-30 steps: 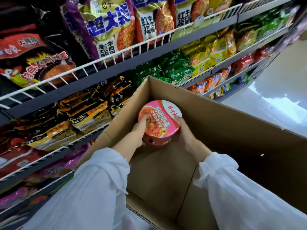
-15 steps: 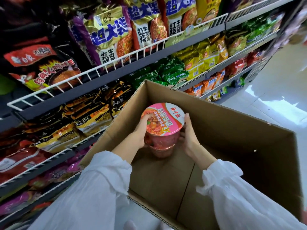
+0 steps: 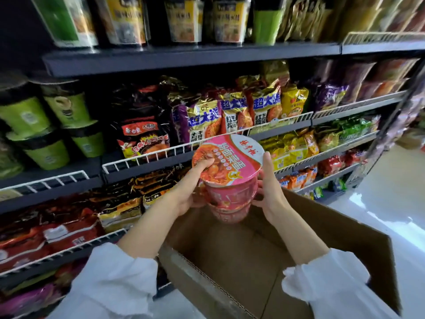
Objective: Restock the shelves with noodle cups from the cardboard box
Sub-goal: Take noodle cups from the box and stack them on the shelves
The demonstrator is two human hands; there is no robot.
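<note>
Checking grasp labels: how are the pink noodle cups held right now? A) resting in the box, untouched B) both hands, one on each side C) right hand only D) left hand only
B: the left hand and right hand grip opposite sides of the stacked pink cups, lifted above the box.

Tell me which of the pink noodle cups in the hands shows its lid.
The top pink noodle cup, whose pink-and-white printed lid faces the camera under the left hand's thumb. The lower pink cup beneath it shows only its side wall; the right hand steadies both.
</note>
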